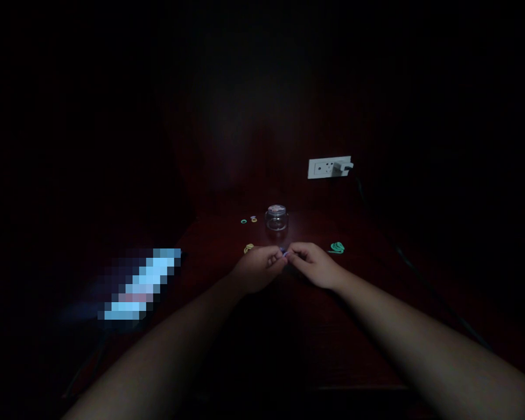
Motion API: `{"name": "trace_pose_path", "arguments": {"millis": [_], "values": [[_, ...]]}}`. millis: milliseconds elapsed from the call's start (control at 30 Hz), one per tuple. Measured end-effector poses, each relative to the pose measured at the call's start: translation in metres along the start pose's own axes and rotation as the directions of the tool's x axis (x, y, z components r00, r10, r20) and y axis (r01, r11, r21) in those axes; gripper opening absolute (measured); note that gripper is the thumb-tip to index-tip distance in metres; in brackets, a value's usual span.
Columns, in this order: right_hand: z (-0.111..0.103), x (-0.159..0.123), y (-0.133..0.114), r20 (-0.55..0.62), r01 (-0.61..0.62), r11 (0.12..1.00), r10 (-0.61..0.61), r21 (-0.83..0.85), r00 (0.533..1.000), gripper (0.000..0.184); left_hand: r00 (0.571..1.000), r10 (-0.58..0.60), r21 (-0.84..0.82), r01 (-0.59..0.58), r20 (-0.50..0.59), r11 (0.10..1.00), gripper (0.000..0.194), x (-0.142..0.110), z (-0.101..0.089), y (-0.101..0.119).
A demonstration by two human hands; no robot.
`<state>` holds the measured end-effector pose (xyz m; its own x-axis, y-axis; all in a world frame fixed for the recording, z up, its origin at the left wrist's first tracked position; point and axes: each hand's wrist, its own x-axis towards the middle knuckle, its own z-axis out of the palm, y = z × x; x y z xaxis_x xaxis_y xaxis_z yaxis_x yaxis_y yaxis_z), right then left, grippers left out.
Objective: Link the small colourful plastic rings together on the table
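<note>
The scene is very dark. My left hand (259,267) and my right hand (311,263) meet fingertip to fingertip over a dark reddish table (227,245). Both pinch a small bluish band (283,252) between them; it is too small to see clearly. A small clear jar (276,218) stands just beyond my hands. Green bands (336,248) lie to the right of my right hand, and a yellow band (248,248) lies just left of my left hand. Tiny loose bands (249,220) lie left of the jar.
A white wall socket (324,168) with a plug (343,166) sits at the back right, its dark cable running down along the table's right side. A glowing, blurred-out screen (140,284) lies at the left.
</note>
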<state>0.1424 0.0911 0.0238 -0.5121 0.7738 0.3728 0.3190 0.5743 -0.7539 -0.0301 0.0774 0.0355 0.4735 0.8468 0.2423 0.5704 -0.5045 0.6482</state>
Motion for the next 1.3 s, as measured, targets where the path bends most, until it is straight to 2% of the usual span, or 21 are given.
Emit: {"name": "trace_pose_path", "arguments": {"millis": [267, 433, 533, 733, 933, 1133, 1300], "values": [[0.0000, -0.0002, -0.0012, 0.026, -0.003, 1.000, 0.002, 0.028, 1.000, 0.024, 0.998, -0.017, 0.102, 0.011, 0.061, 0.995, 0.036, 0.0008, -0.0029, 0.0032], [0.0013, -0.0009, -0.0001, 0.163, -0.043, 0.991, 0.022, 0.124, 0.986, 0.023, 0.996, 0.000, 0.098, -0.009, 0.087, 0.995, 0.035, 0.0004, -0.0041, 0.0049], [0.0017, -0.0008, 0.0022, 0.203, -0.051, 0.983, 0.014, 0.178, 0.979, 0.021, 0.996, 0.005, 0.093, -0.013, 0.090, 0.996, 0.037, 0.0002, -0.0039, 0.0050], [0.0018, -0.0005, 0.0021, 0.230, -0.072, 0.977, 0.024, 0.199, 0.973, 0.020, 0.996, 0.021, 0.042, -0.025, 0.087, 0.999, 0.037, -0.0005, -0.0033, 0.0063], [0.0021, -0.0014, 0.0016, 0.253, -0.093, 0.985, 0.054, 0.145, 0.966, 0.024, 0.991, 0.050, 0.018, -0.053, 0.123, 0.998, 0.035, -0.0002, -0.0040, 0.0068], [0.0017, -0.0015, 0.0025, 0.219, -0.122, 0.990, 0.103, 0.075, 0.970, 0.031, 0.995, 0.041, 0.051, -0.045, 0.086, 0.998, 0.030, -0.0002, -0.0031, 0.0025], [0.0014, -0.0011, 0.0041, 0.212, -0.127, 0.990, 0.112, 0.060, 0.971, 0.030, 0.997, 0.031, 0.049, -0.035, 0.064, 0.998, 0.027, 0.0000, -0.0010, -0.0003]]}}
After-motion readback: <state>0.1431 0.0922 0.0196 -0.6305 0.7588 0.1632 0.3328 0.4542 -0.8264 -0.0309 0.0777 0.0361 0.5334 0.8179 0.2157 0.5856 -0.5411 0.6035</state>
